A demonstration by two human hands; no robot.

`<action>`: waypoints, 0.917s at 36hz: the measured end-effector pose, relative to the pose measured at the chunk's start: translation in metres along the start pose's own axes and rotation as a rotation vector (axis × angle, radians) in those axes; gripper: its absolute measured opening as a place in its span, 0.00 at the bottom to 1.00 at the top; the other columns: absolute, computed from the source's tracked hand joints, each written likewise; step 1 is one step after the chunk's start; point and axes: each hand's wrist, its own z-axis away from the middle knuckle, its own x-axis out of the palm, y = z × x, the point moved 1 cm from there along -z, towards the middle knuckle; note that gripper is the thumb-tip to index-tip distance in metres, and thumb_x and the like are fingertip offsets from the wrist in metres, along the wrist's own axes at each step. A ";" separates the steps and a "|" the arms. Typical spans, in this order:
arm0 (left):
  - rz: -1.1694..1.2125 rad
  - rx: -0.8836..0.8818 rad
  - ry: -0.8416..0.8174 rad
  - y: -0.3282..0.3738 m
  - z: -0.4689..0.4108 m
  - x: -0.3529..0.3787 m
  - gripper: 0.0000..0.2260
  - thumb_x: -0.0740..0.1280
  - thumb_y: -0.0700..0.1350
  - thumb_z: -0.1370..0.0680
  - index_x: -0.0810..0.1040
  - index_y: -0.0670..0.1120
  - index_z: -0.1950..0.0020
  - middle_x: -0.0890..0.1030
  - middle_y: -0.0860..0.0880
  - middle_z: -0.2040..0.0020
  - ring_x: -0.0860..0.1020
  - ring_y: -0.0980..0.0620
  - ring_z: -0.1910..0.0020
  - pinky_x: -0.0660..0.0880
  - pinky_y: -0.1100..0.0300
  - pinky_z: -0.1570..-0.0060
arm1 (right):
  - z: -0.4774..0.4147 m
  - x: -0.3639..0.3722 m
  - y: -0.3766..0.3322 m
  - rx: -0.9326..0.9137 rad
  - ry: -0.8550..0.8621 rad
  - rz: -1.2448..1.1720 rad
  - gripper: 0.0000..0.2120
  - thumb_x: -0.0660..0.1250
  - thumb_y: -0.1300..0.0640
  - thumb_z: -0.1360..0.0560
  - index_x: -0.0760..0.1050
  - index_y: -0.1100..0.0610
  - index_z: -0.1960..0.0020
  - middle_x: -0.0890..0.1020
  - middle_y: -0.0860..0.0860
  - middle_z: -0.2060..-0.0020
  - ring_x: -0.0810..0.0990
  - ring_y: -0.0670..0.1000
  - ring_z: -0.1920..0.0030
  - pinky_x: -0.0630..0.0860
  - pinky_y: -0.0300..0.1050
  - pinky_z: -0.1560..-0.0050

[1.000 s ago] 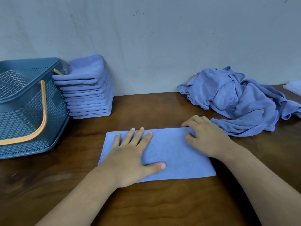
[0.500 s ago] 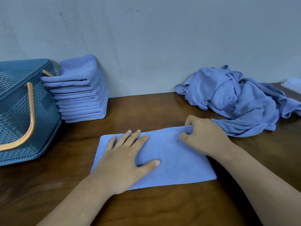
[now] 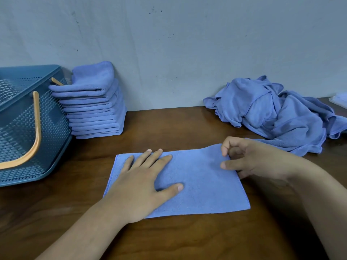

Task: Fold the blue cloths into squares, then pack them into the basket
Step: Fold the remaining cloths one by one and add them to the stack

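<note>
A blue cloth (image 3: 204, 184), folded into a long rectangle, lies flat on the brown wooden table (image 3: 169, 124) in front of me. My left hand (image 3: 142, 182) presses flat on its left half with fingers spread. My right hand (image 3: 251, 160) pinches the cloth's far right corner between thumb and fingers, and that corner is lifted slightly off the table. A stack of several folded blue cloths (image 3: 93, 102) stands at the back left against the wall. The dark blue basket (image 3: 22, 128) with an orange handle sits at the far left.
A loose heap of unfolded blue cloths (image 3: 277, 113) lies at the back right by the grey wall. A pale object (image 3: 339, 99) shows at the right edge. Bare table runs between the stack and the heap.
My right hand went from resting on the cloth's right end to pinching its far right corner and lifting it a little. My left hand stayed flat on the cloth.
</note>
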 end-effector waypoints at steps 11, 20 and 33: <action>-0.005 -0.004 -0.003 0.000 0.000 0.001 0.41 0.47 0.82 0.25 0.47 0.66 0.15 0.41 0.67 0.16 0.35 0.64 0.18 0.41 0.48 0.16 | -0.004 0.017 -0.002 0.038 0.033 -0.031 0.30 0.83 0.57 0.29 0.79 0.39 0.32 0.83 0.43 0.37 0.86 0.44 0.44 0.84 0.49 0.43; -0.002 -0.013 -0.017 0.001 -0.001 0.000 0.41 0.46 0.81 0.25 0.45 0.66 0.15 0.39 0.67 0.16 0.34 0.64 0.18 0.39 0.48 0.17 | 0.000 0.017 0.001 0.030 -0.117 0.068 0.52 0.88 0.54 0.38 0.66 0.29 0.24 0.70 0.31 0.29 0.72 0.36 0.29 0.72 0.43 0.26; -0.009 -0.022 -0.024 0.003 -0.004 0.003 0.42 0.47 0.81 0.25 0.45 0.65 0.15 0.40 0.66 0.16 0.35 0.62 0.17 0.39 0.48 0.17 | 0.016 0.001 -0.002 0.100 -0.159 0.179 0.54 0.84 0.63 0.33 0.60 0.34 0.19 0.75 0.45 0.39 0.87 0.45 0.56 0.81 0.37 0.54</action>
